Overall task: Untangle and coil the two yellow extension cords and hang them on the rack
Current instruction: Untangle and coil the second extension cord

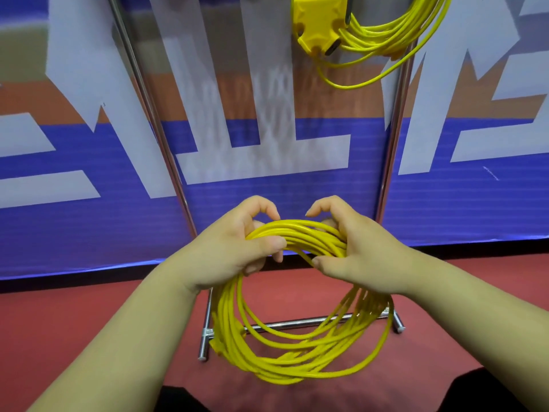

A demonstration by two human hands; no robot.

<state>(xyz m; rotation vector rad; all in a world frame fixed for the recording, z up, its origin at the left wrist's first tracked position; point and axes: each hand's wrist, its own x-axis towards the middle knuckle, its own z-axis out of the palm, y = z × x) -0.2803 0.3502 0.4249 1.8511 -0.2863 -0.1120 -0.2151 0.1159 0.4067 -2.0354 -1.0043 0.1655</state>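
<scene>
Bare forearms, no sleeves, dark trousers (pixel 184 399)

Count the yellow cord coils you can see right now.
2. One coil is held in both hands, low center. The other coil hangs at the top right, partly cut off by the frame edge.

Bright, even light; soft blur; wide-angle bending at edges.

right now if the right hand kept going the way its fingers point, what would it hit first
The right hand points leftward along the held coil, so it would likely meet the left hand gripping the same bundle first, though depth is hard to judge.
</scene>
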